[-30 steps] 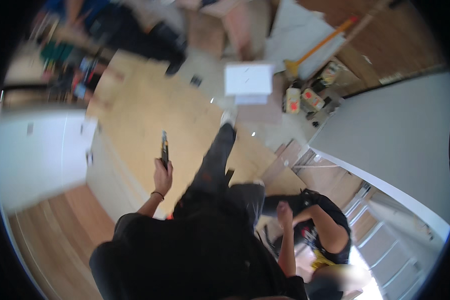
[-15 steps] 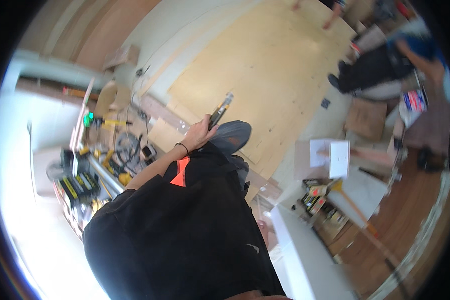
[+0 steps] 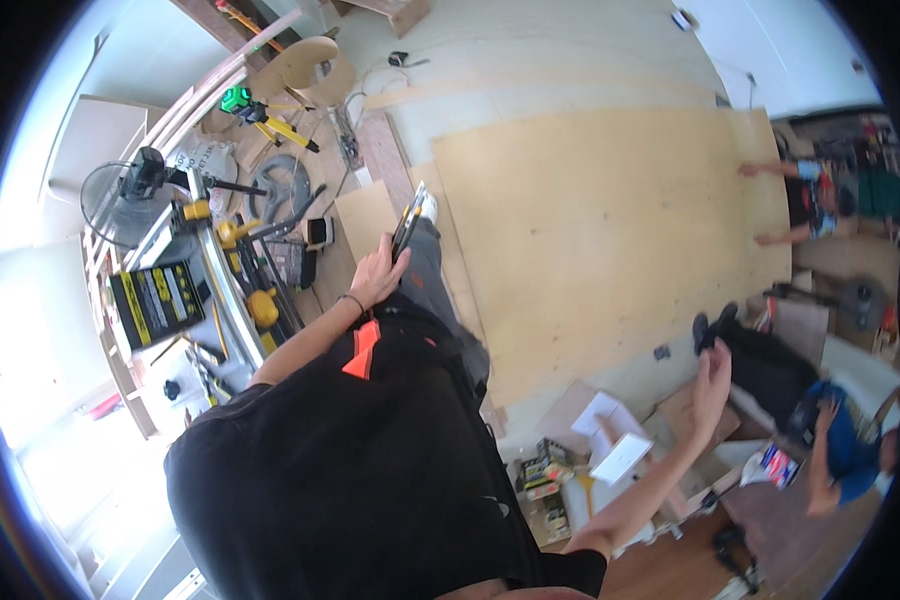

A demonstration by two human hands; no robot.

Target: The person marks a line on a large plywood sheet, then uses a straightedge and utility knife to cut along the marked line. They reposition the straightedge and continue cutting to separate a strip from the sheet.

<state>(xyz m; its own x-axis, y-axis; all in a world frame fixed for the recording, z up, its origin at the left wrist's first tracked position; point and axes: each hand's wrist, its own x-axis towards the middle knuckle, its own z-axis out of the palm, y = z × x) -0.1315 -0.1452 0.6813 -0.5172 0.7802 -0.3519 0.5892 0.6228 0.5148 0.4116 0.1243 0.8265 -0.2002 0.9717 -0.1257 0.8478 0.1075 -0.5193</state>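
Note:
My left hand (image 3: pixel 373 277) is closed round a slim hand tool (image 3: pixel 408 222) with a dark grip, yellow parts and a pale metal end pointing away from me. Its exact kind is unclear. That hand is in front of my grey trouser leg and white shoe (image 3: pixel 429 207), near the edge of a large plywood sheet (image 3: pixel 610 235) on the floor. My right hand (image 3: pixel 710 385) is raised out to the right, its fingers drawn together; anything between them is too small to make out. Below it lie an opened carton (image 3: pixel 690 415) and a white box (image 3: pixel 621 458).
At left stand a fan (image 3: pixel 142 185), a green laser level (image 3: pixel 237 100) on a yellow tripod, a black-and-yellow box (image 3: pixel 157 305) and metal rails. A person in blue (image 3: pixel 845 440) is at the right; another person's hands (image 3: pixel 750 170) touch the sheet's far end.
My view has swung round, so the plywood now lies to the right. My right arm has come into view, stretched out. The left hand keeps the tool.

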